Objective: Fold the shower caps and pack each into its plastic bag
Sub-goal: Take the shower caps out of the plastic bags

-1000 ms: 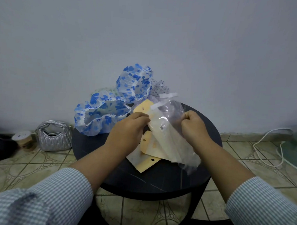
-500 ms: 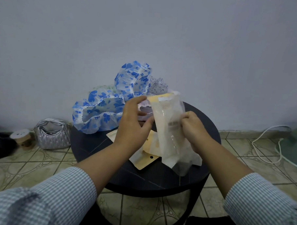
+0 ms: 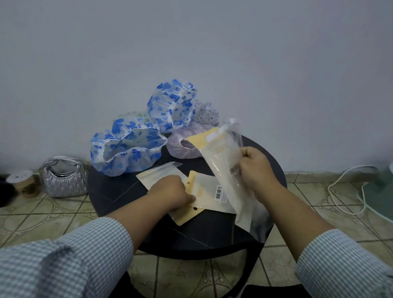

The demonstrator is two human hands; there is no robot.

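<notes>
Above table (image 3: 112, 199) — right hand (image 3: 256, 171) grips plastic bag (image 3: 226, 168), contents unclear.

Tabletop (image 3: 112, 197): round, dark, faintly veined.
Far side: two blue-flowered shower caps (image 3: 126, 150) (image 3: 171, 105), pink cap (image 3: 184, 140) beside them.
Middle: flat plastic bags with yellow cards (image 3: 208, 195), overlapping.
Floor (image 3: 60, 212): patterned tiles; silver handbag (image 3: 63, 177), white cable (image 3: 346, 193).
</notes>
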